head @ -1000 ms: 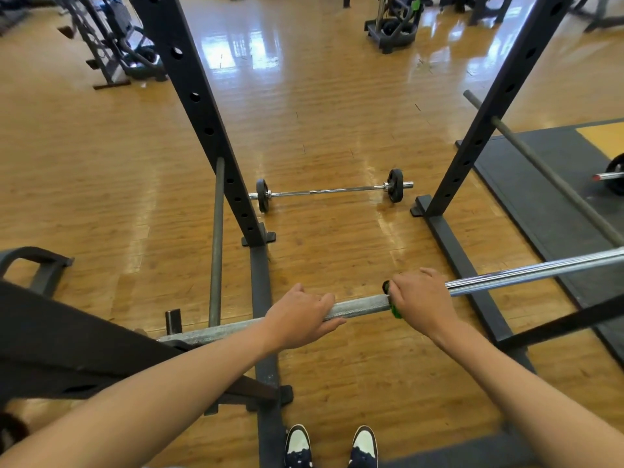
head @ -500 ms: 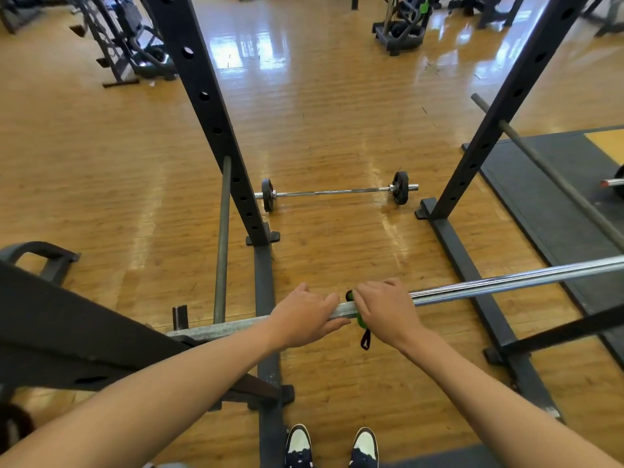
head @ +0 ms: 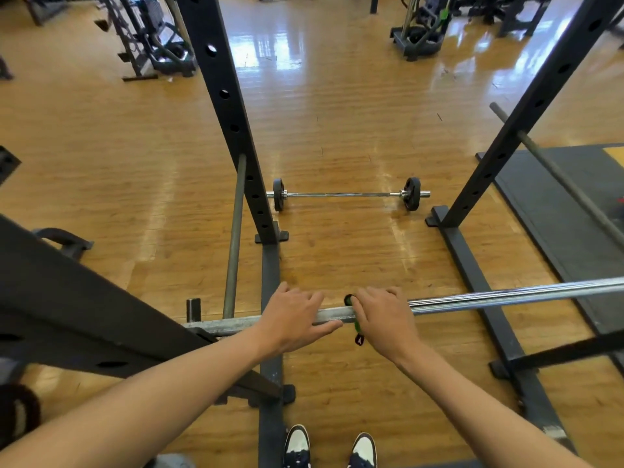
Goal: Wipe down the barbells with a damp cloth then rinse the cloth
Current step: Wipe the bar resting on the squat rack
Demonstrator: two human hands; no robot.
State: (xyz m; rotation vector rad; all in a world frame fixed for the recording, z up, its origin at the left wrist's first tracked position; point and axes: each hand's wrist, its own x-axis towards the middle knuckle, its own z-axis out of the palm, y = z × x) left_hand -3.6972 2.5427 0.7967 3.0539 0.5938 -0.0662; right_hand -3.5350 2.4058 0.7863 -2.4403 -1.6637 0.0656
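Note:
A long chrome barbell (head: 506, 295) lies across the rack in front of me, running from lower left to the right edge. My right hand (head: 383, 320) wraps a green and black cloth (head: 354, 327) round the bar; only the cloth's edge and a hanging corner show. My left hand (head: 293, 315) rests on the bar's dull sleeve just left of it, fingers extended over the metal. A second, small barbell (head: 347, 194) with black plates lies on the wooden floor beyond.
Two black perforated rack uprights (head: 233, 123) (head: 526, 106) stand left and right, with base rails on the floor. Grey safety bars (head: 234, 238) (head: 560, 170) slope beside them. A dark mat (head: 567, 214) lies at right. Gym machines stand at the back. My shoes (head: 329, 447) are at the bottom.
My right hand slid the cloth left along the bar, ending close beside my left hand. My left hand stayed on the sleeve.

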